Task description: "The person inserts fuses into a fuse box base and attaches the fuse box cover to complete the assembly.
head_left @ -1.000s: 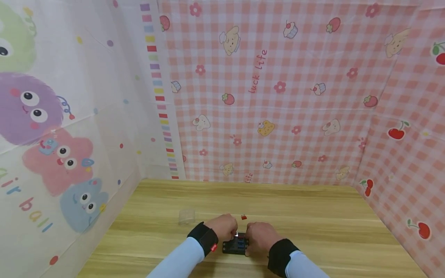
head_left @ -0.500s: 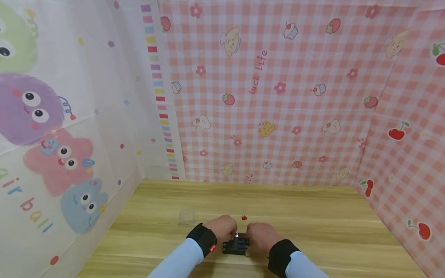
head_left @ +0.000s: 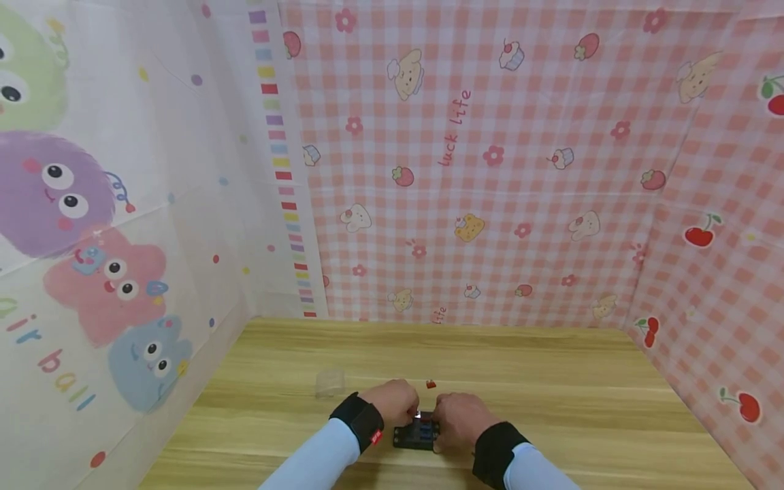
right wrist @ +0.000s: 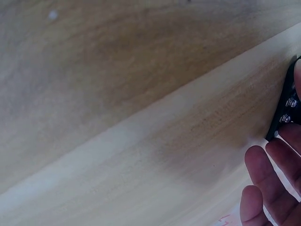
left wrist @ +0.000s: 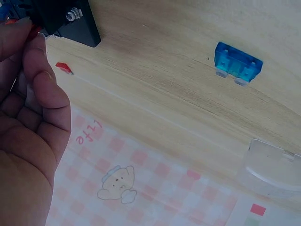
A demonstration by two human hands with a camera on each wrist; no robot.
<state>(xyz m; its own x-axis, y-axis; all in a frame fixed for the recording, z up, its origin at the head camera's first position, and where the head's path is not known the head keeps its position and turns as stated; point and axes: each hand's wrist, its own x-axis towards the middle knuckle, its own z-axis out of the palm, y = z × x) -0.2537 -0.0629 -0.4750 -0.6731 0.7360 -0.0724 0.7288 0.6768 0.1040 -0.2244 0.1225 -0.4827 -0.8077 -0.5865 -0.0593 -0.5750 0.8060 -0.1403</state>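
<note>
A black fuse block (head_left: 414, 441) with blue blade fuses in it lies on the table between the hands. My left hand (head_left: 395, 401) pinches a red blade fuse (left wrist: 35, 32) at the block's far side, and its fingers hide most of that fuse. In the left wrist view, the corner of the block shows a metal screw terminal (left wrist: 73, 14). My right hand (head_left: 463, 416) grips the block by its right end. In the right wrist view, thumb and fingers sit at the block's edge, while the other fingers (right wrist: 263, 172) stay off it.
Beyond the hands lies another small red fuse (head_left: 431, 384). A large blue fuse-shaped piece (left wrist: 238, 62) is on the table to the left, hidden in the head view. A clear plastic cover (head_left: 330, 383) rests further left. Patterned cloth walls (head_left: 465, 204) enclose the wooden table.
</note>
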